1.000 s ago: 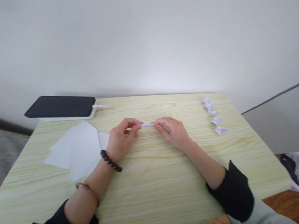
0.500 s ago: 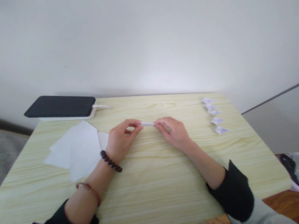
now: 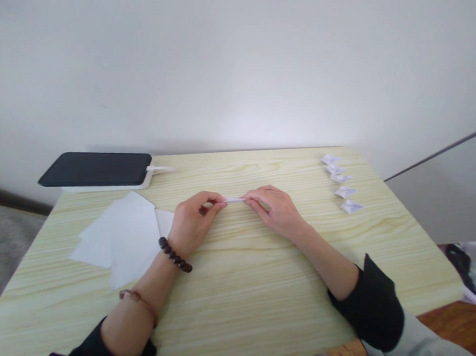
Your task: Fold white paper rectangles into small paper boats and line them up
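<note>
Two hands meet over the middle of the bench [image 3: 254, 308], and between them we pinch a small folded paper strip [image 3: 234, 200]. Our left hand [image 3: 190, 223] grips its left end with thumb and forefinger closed narrow on it; our right hand [image 3: 278, 210] pinches the other end the same way, its fingers [image 3: 253, 200] tight on the paper. The strip lies level, just above the wood, and we cannot tell whether it touches.

Compared with a second ago, little has shifted: both hands have sunk slightly toward the bench, the left forefinger has curled lower, and the strip sits a touch nearer the surface. The grip on both ends has held throughout, so the folding goes on in place.

Around us there is open wood in front of the hands and toward our body. Loose paper sheets [image 3: 121, 238] lie just beside the left wrist, by the bead bracelet [image 3: 174, 254]. A dark phone [image 3: 95, 167] rests at the far left corner, partly over the edge. Five folded pieces [image 3: 340, 178] stand in a row near the far right edge, well apart from the right hand.
</note>
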A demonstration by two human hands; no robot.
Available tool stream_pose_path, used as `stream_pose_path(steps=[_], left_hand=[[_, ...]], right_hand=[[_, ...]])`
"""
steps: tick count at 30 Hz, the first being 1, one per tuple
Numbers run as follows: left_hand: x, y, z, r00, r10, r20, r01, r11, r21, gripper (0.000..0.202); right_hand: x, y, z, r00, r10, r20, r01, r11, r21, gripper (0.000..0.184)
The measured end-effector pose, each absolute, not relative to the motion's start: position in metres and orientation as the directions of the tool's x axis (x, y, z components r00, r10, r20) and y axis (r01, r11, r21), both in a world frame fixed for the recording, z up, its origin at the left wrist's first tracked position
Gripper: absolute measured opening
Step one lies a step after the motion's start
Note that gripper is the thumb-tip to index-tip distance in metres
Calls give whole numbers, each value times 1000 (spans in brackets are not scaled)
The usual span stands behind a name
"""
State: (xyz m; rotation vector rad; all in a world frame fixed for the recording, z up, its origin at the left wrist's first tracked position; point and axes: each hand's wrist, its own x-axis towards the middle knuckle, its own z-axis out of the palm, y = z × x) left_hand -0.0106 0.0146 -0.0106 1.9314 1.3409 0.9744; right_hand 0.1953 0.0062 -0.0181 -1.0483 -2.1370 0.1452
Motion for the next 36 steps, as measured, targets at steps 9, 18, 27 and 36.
stream_pose_path(steps=[9,18,27,36], left_hand=[[-13,18,-15,114,982,152,384,-184,905,27],[-9,12,-7,113,970,215,503,-242,830,18],[-11,17,-7,189,980,58,361,-125,924,36],[-12,17,-8,272,962,29,365,-131,922,30]], right_hand=[[192,4,-22,-277,848,452,587,522,-619,13],[187,4,-29,-154,931,330,396,364,-843,12],[191,4,-24,-204,882,424,494,467,-734,13],[192,4,-23,-222,870,440,545,485,-684,13]])
